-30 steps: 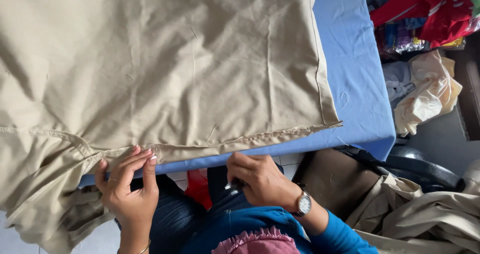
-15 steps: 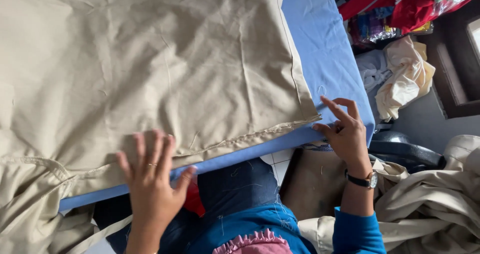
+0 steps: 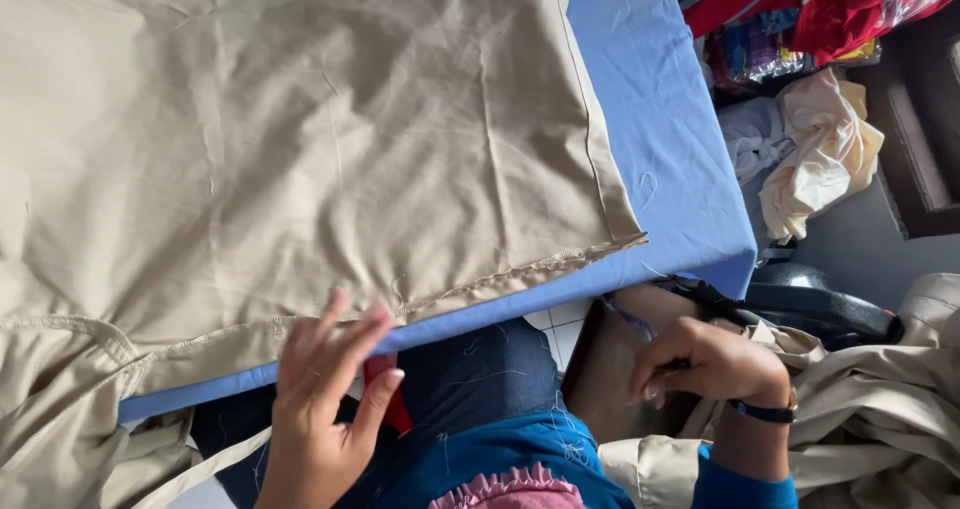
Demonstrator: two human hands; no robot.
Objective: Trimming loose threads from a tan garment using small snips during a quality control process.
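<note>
Your left hand (image 3: 325, 409) rests flat, fingers (image 3: 318, 339) spread, on the frayed near hem of the one beige cloth (image 3: 300, 159) that covers most of the blue worktop (image 3: 670, 169). Your right hand (image 3: 710, 364), with a watch (image 3: 765, 411) on its wrist, is below the worktop's corner beside a brown bag (image 3: 610, 369), its fingers curled together, perhaps pinching a thread, though you cannot tell from this view. A second heap of beige fabric (image 3: 880, 419) lies at your right, and one pale bundle (image 3: 820, 149) on the floor beyond.

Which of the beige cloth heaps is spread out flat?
The big beige cloth on the blue table; the cream bundle and pile on the right lie crumpled.
</note>
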